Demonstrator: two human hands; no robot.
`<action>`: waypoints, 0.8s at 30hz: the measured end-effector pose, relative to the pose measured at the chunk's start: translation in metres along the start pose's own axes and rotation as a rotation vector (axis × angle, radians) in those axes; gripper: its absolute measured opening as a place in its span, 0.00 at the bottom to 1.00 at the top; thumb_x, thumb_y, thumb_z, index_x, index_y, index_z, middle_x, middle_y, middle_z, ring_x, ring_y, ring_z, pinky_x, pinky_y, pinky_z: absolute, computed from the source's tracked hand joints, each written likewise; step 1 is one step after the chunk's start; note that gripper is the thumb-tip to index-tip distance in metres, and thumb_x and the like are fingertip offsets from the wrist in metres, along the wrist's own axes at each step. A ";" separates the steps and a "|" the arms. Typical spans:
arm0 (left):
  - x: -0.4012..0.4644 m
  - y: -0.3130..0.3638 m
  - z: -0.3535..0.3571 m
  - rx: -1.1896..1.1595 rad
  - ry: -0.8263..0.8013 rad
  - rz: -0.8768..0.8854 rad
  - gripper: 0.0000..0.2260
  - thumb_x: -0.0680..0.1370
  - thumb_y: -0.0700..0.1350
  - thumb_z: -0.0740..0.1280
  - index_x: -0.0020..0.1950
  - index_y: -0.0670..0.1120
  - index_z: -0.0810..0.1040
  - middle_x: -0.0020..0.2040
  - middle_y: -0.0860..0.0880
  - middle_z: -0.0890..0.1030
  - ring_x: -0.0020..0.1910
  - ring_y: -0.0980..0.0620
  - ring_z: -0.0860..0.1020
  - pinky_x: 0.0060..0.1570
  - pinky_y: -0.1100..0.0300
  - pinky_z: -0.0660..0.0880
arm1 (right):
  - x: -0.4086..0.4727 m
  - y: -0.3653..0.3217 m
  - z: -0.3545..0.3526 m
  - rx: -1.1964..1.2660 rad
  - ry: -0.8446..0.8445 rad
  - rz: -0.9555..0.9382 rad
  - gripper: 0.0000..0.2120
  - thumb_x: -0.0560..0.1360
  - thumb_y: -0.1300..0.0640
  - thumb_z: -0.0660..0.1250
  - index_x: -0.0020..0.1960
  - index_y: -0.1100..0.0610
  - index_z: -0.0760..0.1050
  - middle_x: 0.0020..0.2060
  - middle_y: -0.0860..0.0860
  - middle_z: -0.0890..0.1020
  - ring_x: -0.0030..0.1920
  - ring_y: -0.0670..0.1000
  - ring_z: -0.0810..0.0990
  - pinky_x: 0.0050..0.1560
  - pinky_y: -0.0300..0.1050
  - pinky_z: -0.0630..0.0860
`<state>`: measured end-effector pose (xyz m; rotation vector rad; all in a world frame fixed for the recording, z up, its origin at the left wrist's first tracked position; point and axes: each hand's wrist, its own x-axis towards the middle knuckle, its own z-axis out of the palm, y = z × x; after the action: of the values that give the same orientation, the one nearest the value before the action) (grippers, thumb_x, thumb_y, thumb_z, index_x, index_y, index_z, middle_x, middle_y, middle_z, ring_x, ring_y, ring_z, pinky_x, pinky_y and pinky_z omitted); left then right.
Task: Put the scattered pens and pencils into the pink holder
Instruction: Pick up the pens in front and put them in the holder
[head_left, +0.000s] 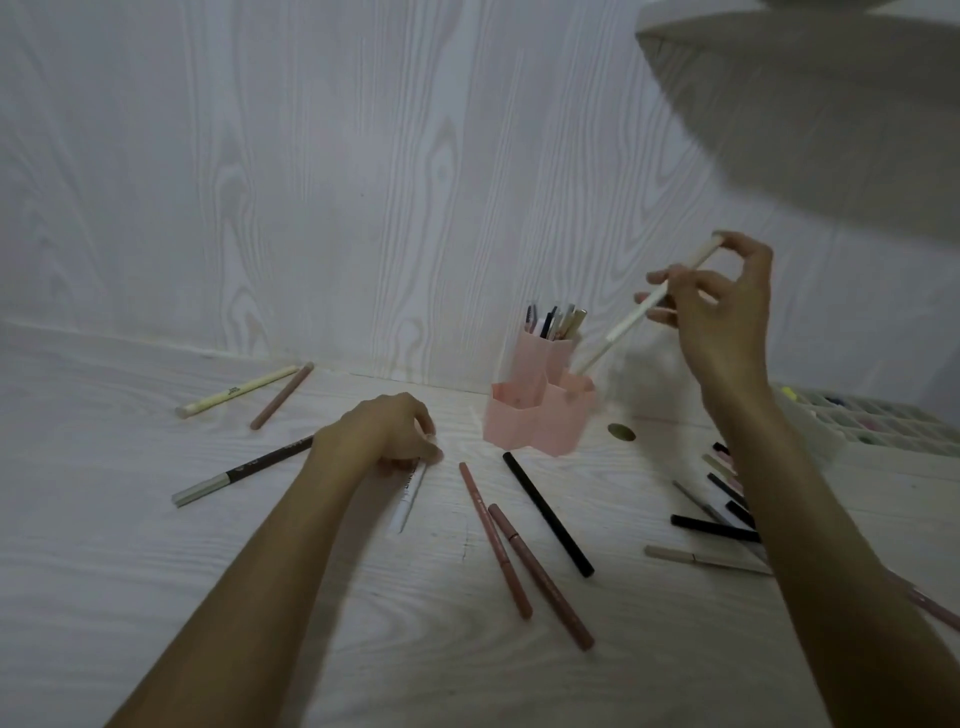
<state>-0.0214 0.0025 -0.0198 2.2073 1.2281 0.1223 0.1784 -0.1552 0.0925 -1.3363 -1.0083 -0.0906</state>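
Pens and pencils lie scattered around the pink holder (537, 410), which stands on the pale wood-grain table (156, 571) close to the wall, and we take that holder as our landmark. Our right hand (719, 306) is raised above and to the right of the holder, fingers pinched on a cream pencil (652, 306); the pencil slants down and left, and its lower end sits in the holder's front right compartment. Several pens (555, 321) already stand in the tall rear compartment. Our left hand (382, 431) rests on the table to the left of the holder, fingers curled down onto the upper end of a white pen (409, 499); whether we actually grip it, we cannot tell. Under that wrist runs a dark brown pencil with a silver cap (244, 470). Farther left of the holder, near the wall, lie a pale yellow pencil (236, 391) and a pink-brown pencil (282, 396), side by side. In front of the holder lie a black pen (548, 513) and two reddish-brown pencils (514, 553), the pair crossing near their upper ends. To the right of the holder, partly hidden by our right forearm, sits a loose pile of dark and beige pens (714, 525). Behind that pile is a clear compartment tray (883, 421).
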 end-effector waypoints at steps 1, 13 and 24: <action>0.001 -0.001 0.001 0.006 0.003 0.018 0.13 0.72 0.52 0.73 0.55 0.51 0.78 0.42 0.50 0.83 0.40 0.49 0.84 0.46 0.57 0.81 | 0.008 -0.001 0.004 -0.039 0.061 -0.067 0.17 0.79 0.61 0.61 0.65 0.58 0.61 0.41 0.53 0.83 0.36 0.44 0.84 0.37 0.34 0.79; 0.011 -0.016 -0.004 -0.114 -0.025 0.032 0.07 0.70 0.51 0.75 0.44 0.53 0.79 0.35 0.51 0.83 0.30 0.56 0.80 0.28 0.64 0.76 | 0.036 0.027 0.084 -0.297 0.139 -0.285 0.12 0.79 0.53 0.61 0.59 0.57 0.65 0.49 0.51 0.80 0.41 0.51 0.82 0.40 0.45 0.79; 0.010 -0.015 -0.003 -0.095 0.025 0.040 0.04 0.72 0.50 0.74 0.42 0.54 0.80 0.31 0.54 0.81 0.28 0.57 0.80 0.33 0.64 0.76 | 0.027 0.056 0.071 -0.967 -0.164 -0.327 0.17 0.78 0.48 0.59 0.54 0.59 0.80 0.58 0.56 0.79 0.64 0.56 0.70 0.61 0.50 0.66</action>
<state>-0.0282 0.0181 -0.0274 2.1544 1.1680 0.2205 0.1878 -0.0672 0.0605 -2.0464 -1.3910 -0.8091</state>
